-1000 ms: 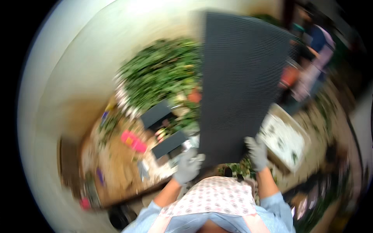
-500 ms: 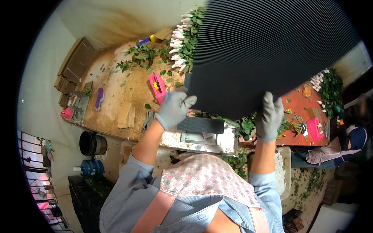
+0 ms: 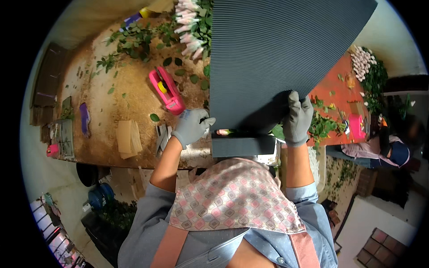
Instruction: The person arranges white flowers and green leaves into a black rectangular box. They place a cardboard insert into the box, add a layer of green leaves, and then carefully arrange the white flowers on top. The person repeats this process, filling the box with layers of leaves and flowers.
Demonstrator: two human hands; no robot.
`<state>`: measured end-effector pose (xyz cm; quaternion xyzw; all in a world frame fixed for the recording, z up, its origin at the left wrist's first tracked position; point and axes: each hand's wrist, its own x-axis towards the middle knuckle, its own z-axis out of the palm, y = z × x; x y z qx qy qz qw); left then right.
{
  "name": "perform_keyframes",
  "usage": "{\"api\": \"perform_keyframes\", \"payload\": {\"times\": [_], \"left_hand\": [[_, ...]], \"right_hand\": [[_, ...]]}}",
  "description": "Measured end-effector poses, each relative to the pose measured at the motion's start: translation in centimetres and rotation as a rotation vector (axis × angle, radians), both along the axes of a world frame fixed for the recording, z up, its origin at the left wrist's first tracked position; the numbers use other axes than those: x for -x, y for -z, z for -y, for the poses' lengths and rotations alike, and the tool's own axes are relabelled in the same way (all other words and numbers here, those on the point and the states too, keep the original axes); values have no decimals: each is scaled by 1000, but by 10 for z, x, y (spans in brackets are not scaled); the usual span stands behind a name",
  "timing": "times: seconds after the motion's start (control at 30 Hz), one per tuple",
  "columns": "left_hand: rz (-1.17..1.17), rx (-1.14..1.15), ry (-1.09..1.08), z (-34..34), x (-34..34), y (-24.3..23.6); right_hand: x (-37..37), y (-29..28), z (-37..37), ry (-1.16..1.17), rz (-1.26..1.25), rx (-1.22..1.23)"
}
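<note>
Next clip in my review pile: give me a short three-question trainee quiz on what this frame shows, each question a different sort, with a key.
1. True or false: both gloved hands grip the lower edge of the dark ribbed sheet.
2. Multiple choice: the pink tape dispenser on the brown table lies (A) to the person's left of the sheet, (B) under the right hand, (C) on the floor.
3. Fill in: the pale flower buds lie at the sheet's upper ____ corner.

Key
1. True: the left hand holds the lower left corner, the right hand the lower edge farther right.
2. A.
3. Left.
</note>
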<state>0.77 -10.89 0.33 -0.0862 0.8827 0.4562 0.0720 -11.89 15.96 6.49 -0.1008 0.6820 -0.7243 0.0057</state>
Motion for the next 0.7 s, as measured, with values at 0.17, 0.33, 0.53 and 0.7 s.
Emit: {"api": "perform_keyframes", "payload": {"times": [0.17, 0.33, 0.53, 0.7], "left_hand": [[76, -134, -4, 2, -6, 31], [21, -157, 14, -7, -9, 40], [192, -117, -114, -11, 0, 53], [376, -199, -166, -23, 3, 57]], "right_hand": [[8, 15, -3, -75, 65, 40], [20, 28, 2, -157, 39, -35], [28, 43, 6, -160, 69, -108], [32, 61, -3, -232, 85, 37]]}}
